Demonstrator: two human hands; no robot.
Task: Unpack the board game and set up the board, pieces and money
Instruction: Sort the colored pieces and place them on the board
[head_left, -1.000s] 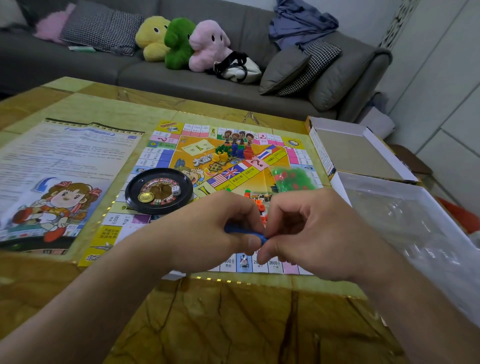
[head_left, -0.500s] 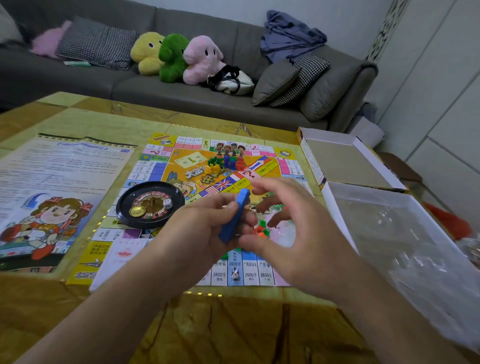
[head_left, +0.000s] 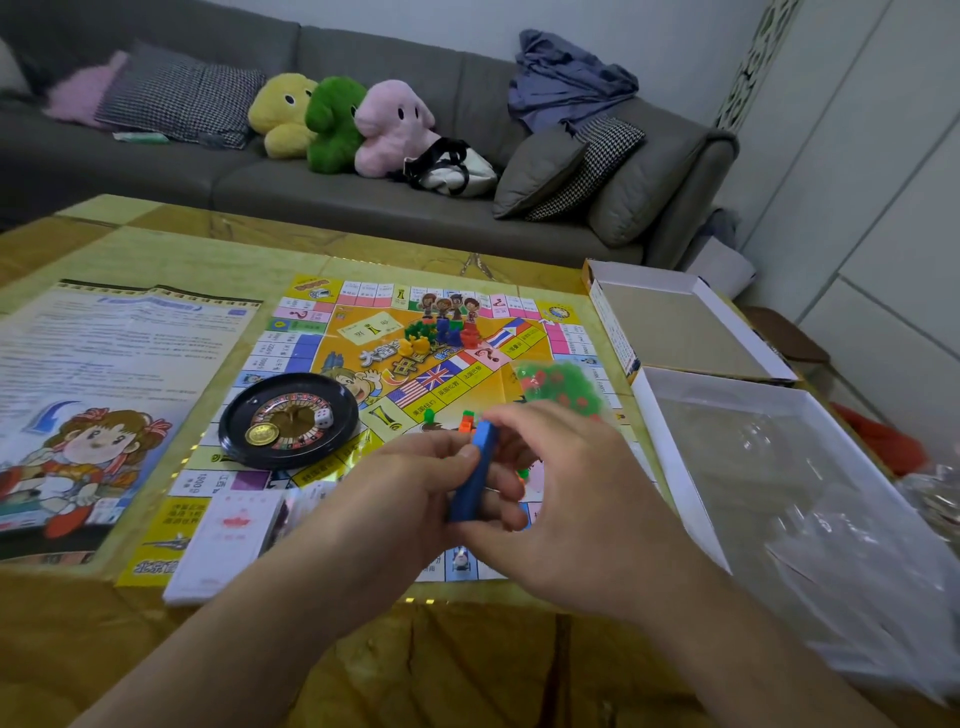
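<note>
Blue plastic bar (head_left: 475, 475) stands nearly upright over our game board (head_left: 363, 364), pinched by our left hand (head_left: 400, 499) while right hand (head_left: 566, 499) fingers curl on its lower end, likely to separate or open it.

Blue piece (head_left: 475, 478) in my left grip (head_left: 400, 499): smooth plastic, matt. Board (head_left: 467, 364): printed paper, slight sheen. Roulette wheel (head_left: 288, 418): glossy black plastic, gilt centre. Rules sheet (head_left: 104, 364): matt paper. Table (head_left: 467, 670): polished, marble-look, glossy. Box halves (head_left: 675, 332): matt cardboard. Bag (head_left: 563, 382): clear film. Sofa toys (head_left: 337, 122): plush.
</note>
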